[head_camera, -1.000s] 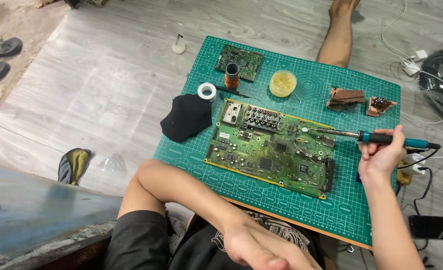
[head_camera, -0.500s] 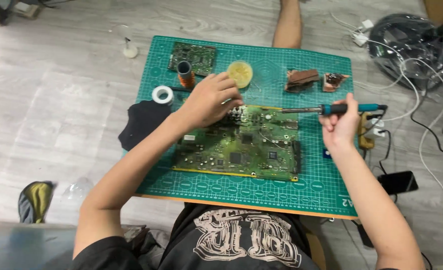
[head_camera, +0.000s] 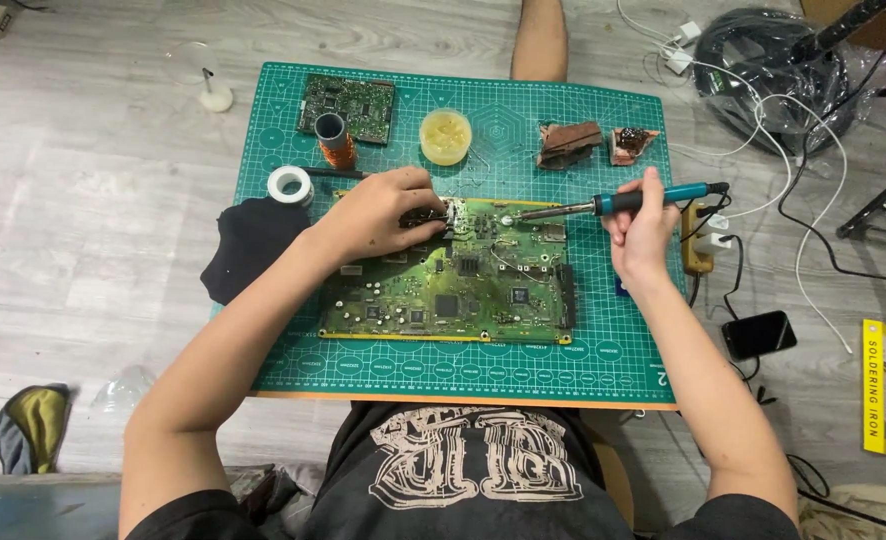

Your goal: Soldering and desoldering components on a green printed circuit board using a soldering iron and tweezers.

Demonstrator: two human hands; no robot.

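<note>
Now soldering: right hand [head_camera: 641, 232] fingers clamped on soldering iron [head_camera: 618, 203], left hand [head_camera: 383, 213] fingers curled, pressing circuit board [head_camera: 448, 285]. Next, probably touching tip to joint just beyond left fingers.

Long yellow box [head_camera: 875, 386] on floor far right, dark phone screen [head_camera: 759, 333] beside green mat

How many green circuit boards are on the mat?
2: a large circuit board mid-mat under the left hand, and a small circuit board at the mat's far left corner. None seem hidden.
</note>
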